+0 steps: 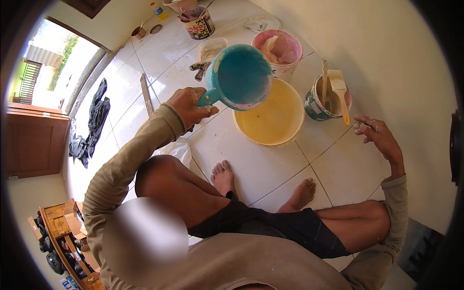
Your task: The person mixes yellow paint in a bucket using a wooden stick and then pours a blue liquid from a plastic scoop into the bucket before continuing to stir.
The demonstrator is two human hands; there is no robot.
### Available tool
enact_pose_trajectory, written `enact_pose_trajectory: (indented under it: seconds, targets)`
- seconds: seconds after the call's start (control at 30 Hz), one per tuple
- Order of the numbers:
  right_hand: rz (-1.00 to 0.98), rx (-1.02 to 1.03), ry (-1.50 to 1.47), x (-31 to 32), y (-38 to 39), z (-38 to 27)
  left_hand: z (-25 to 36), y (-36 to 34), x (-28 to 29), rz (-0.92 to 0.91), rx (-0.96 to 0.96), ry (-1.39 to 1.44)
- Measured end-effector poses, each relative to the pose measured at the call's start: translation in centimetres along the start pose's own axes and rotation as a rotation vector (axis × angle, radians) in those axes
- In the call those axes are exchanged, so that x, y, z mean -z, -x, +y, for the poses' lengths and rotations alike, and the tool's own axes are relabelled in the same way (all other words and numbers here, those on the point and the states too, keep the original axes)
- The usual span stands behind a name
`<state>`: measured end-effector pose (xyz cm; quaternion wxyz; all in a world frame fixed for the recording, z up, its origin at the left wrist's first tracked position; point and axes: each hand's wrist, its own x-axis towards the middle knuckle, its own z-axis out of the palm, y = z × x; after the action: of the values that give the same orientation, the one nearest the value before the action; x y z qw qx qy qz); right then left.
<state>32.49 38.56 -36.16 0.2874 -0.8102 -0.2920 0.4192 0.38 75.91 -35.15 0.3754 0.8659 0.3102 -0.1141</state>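
The work seems to be somewhere in the middle, as I judge it: the teal dipper point(243, 78) is already lifted in the left hand point(187, 107), and the yellow bucket point(269, 144) below has a pale liquid point(270, 118) in it. The dipper hangs above the far left part of this bucket, with its mouth turned toward the person; I cannot tell if anything remains inside it, so how much is left to do is not clear. The green pail point(317, 107), to the right, has a brush point(340, 89) and a stick point(324, 79) standing in it, and no hand touches them; the pink bucket point(294, 48), on the far side, is also left alone. The left arm reaches forward over the left knee point(157, 176), elbow bent outward, and the fingers are closed firmly around the dipper's handle. The right hand point(380, 137) is raised near the green pail, on its right side, with the wrist bent; its fingers are half curled, whitish at the tips, and appear to hold nothing. The right forearm rises just beyond the right knee point(374, 215).
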Motion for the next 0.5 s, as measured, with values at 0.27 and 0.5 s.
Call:
enact_pose_trajectory:
  seconds: [0.27,0.5]
  targets:
    - [0.009,-0.007,-0.002,0.07,0.08,-0.18,0.82,0.09,-0.10,0.013,-0.024,-0.049]
    - [0.018,-0.015,-0.001,-0.06,-0.11,-0.32,0.73,0.08,-0.26,0.064,-0.144,-0.132]
